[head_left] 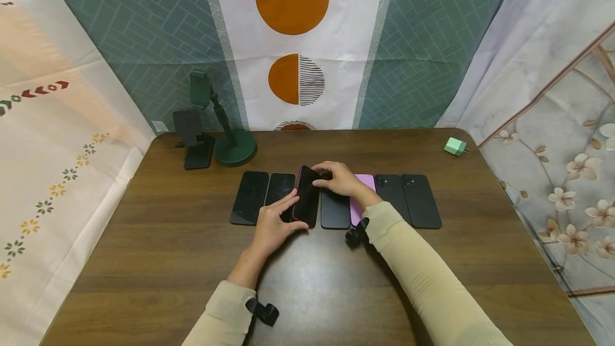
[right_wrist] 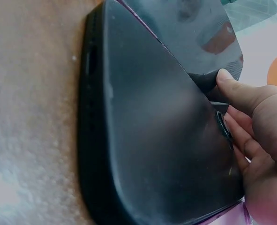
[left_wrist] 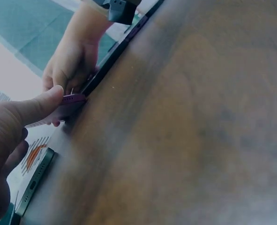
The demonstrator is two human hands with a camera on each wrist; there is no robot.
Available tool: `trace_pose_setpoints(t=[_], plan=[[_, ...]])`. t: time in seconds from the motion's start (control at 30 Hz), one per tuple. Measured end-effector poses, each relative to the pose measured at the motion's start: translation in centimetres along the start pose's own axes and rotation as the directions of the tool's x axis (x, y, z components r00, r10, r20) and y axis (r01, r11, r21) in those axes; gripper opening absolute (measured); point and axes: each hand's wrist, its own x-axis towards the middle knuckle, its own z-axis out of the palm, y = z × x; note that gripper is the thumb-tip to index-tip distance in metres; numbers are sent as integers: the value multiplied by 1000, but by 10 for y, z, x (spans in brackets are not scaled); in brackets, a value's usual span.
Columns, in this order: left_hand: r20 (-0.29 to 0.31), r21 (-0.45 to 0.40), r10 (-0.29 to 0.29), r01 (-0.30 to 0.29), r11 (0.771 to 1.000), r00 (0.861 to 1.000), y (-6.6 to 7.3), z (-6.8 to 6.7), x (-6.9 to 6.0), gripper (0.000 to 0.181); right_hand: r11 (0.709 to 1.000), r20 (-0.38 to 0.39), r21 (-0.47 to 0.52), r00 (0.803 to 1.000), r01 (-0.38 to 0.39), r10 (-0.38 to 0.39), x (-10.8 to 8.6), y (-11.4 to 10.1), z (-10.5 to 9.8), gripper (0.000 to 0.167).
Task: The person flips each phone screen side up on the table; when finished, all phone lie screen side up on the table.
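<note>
A smartphone (head_left: 307, 204) with a dark glossy screen and a purple-pink edge stands tilted in the middle of a row of phones. My left hand (head_left: 274, 223) holds its left side and lower edge, with the thumb against the bottom edge of the phone (left_wrist: 73, 98) in the left wrist view. At its upper right, my right hand (head_left: 342, 179) grips the edge, thumb on the screen side (right_wrist: 190, 37). Just right of it a black phone (head_left: 334, 210) lies back up, partly under my right hand. Two dark-screened phones, one black (head_left: 250, 196) and one light-edged (head_left: 278, 188), lie to the left.
Right in the row are a pink phone (head_left: 366, 179) and two black phones (head_left: 391, 191). A green desk stand (head_left: 235, 148) and a black phone stand (head_left: 198, 154) stand back left. A green charger plug (head_left: 454, 146) lies back right on the wooden table (head_left: 144, 260).
</note>
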Motion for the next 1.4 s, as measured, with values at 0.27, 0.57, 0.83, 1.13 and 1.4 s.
trace_pose_setpoints(t=[0.27, 0.57, 0.83, 1.13, 1.4], plan=[[14, -52, -139, 140, 989, 990, 3, 1, -2, 66, 1000, -12, -4, 1000, -23, 23, 0, -1, 2, 42], [46, -9, -201, 201, 979, 979, 3, -1, -5, 72, 1000, -20, -5, 999, -27, 27, -2, 1, 7, 41], [32, 120, -226, 220, 968, 974, 2, 2, -7, 76, 1000, -18, -9, 999, -28, 28, 0, 2, 7, 39], [131, 223, -315, 282, 933, 940, 7, 3, -2, 82, 999, -9, -33, 1000, -15, 14, -1, 1, 4, 39], [181, 241, -331, 285, 928, 926, 7, 2, 0, 80, 999, -15, -43, 999, -29, 28, -1, -2, 5, 40]])
